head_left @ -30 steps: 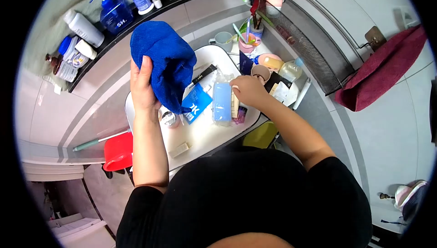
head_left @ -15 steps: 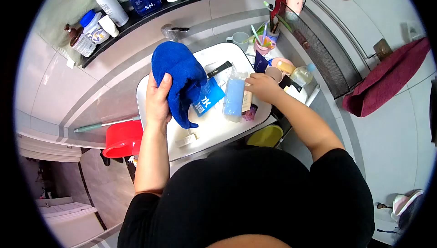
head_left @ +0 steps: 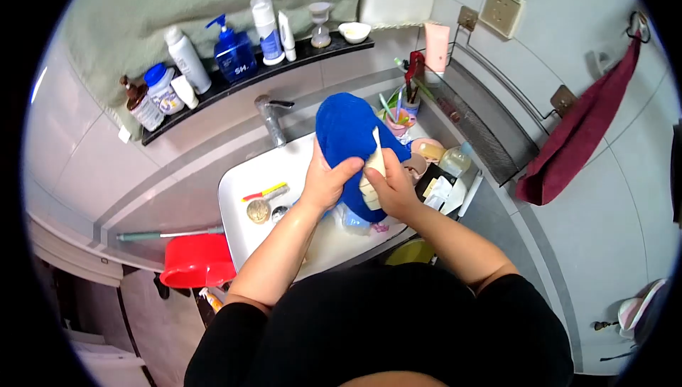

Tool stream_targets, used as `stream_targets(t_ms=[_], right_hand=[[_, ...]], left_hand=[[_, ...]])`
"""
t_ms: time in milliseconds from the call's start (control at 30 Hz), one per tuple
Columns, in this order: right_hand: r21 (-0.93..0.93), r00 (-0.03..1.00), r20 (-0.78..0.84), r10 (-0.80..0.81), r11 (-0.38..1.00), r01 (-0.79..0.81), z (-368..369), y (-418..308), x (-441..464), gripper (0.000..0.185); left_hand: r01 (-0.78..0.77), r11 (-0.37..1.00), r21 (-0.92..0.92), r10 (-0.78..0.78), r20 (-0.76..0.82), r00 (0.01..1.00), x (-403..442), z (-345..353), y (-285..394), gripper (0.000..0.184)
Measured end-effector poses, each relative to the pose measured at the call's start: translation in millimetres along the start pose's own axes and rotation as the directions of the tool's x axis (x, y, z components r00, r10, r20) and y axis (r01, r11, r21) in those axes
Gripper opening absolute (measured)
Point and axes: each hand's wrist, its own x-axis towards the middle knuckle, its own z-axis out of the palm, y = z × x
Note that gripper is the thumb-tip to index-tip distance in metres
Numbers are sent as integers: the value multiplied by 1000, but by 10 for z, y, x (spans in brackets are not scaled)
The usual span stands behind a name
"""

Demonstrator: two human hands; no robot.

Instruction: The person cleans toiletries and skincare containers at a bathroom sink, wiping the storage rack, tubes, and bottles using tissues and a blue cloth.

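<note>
A blue cloth (head_left: 344,127) is gripped by my left hand (head_left: 327,181), thumb on top, over the right part of the white sink (head_left: 241,241). My right hand (head_left: 394,188) holds a cream-coloured tube (head_left: 370,194) against the cloth, and the tube's narrow end points up. Both hands are closed and close together. Below them, a clear plastic package with something pale blue (head_left: 353,221) lies in the sink, partly hidden. Left of my hands are a yellow and red brush (head_left: 264,191) and a round gold-coloured item (head_left: 258,211).
Behind the sink stands a faucet (head_left: 271,118), below a black shelf (head_left: 206,100) with several bottles. Cups and toiletries crowd the right corner beside a pink cup (head_left: 399,125). A red basin (head_left: 195,262) sits at left. A maroon towel (head_left: 582,131) hangs at right.
My right hand has come up from the sink with the cream tube and met the cloth. My left hand has shifted right with the cloth. The view has tilted up.
</note>
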Motion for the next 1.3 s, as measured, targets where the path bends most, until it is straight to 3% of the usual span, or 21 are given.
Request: stream_targets(t_ms=[67, 133, 167, 267, 333, 433, 467, 533, 567, 667, 700, 800, 833, 900, 967, 1033, 1067, 1100, 1200, 1267, 1300], right_hand=[[-69, 990, -135, -35, 997, 25, 65, -122, 52, 25], [-44, 990, -138, 3, 999, -9, 46, -184, 108, 25], [5, 989, -145, -18, 1000, 19, 46, -173, 143, 26], [-53, 983, -172, -58, 997, 50, -62, -190, 227, 24], [452, 966, -251, 67, 890, 56, -70, -22, 302, 22], [610, 907, -396, 145, 779, 142, -189, -168, 396, 21], [674, 886, -431, 172, 715, 189, -174, -251, 427, 21], [658, 870, -478, 121, 705, 264, -88, -257, 452, 19], [673, 874, -472, 114, 687, 274, -98, -247, 447, 19], [738, 891, -436, 125, 615, 275, -161, -291, 428, 18], [740, 892, -435, 123, 614, 276, -179, -299, 437, 18], [820, 916, -385, 112, 497, 283, -300, -427, 468, 19], [812, 893, -415, 173, 513, 278, -327, -476, 493, 23], [759, 920, -363, 146, 620, 201, -381, -313, 517, 27], [596, 912, -371, 175, 798, 89, -349, -347, 477, 39], [100, 844, -509, -169, 962, 253, -281, -325, 487, 43], [-168, 790, -500, -354, 935, 312, -265, -321, 493, 46], [-88, 863, -415, -287, 957, 276, -297, -388, 465, 49], [-70, 916, -316, -249, 968, 239, -221, -183, 429, 50], [62, 971, -201, -128, 988, 143, -155, -198, 306, 53], [332, 981, -190, -27, 939, 90, -74, -243, 272, 52]], left_hand=[[-115, 986, 121, 131, -133, 982, 138, 116, -31, 57], [-40, 999, 36, 47, -239, 970, 275, 159, -30, 41], [-15, 990, -143, -23, -265, 964, 325, 166, -49, 31], [141, 841, -523, -282, -201, 938, 439, 76, -97, 46], [178, 771, -612, -249, -32, 968, 404, 185, -2, 59], [154, 853, -498, -183, -10, 983, 311, 201, -158, 60], [56, 930, -363, -92, -81, 992, 247, 373, -114, 63], [-55, 980, 193, 49, 36, 998, 197, 498, -147, 74], [-62, 990, 123, 64, -7, 998, 212, 558, -117, 71], [-10, 980, 199, 26, -76, 997, 335, 481, -49, 55], [8, 995, 95, 4, -120, 993, 365, 459, -64, 43], [211, 920, -330, -254, -92, 963, 348, 343, -153, 49], [200, 914, -354, -226, -35, 973, 301, 353, -177, 52], [191, 894, -405, -173, 81, 982, 165, 414, -246, 59], [156, 963, -221, -120, 170, 978, 102, 456, -246, 67], [50, 998, -47, -40, 189, 981, 96, 458, -256, 72], [-28, 999, 36, 21, 169, 985, 140, 448, -275, 71], [-103, 987, 122, 83, 155, 984, 191, 445, -268, 71], [-112, 913, 392, 124, -6, 992, 337, 513, -44, 68], [-165, 948, 271, 192, -79, 978, 446, 717, 205, 63], [-180, 941, 288, 211, -80, 974, 502, 736, 226, 64]])
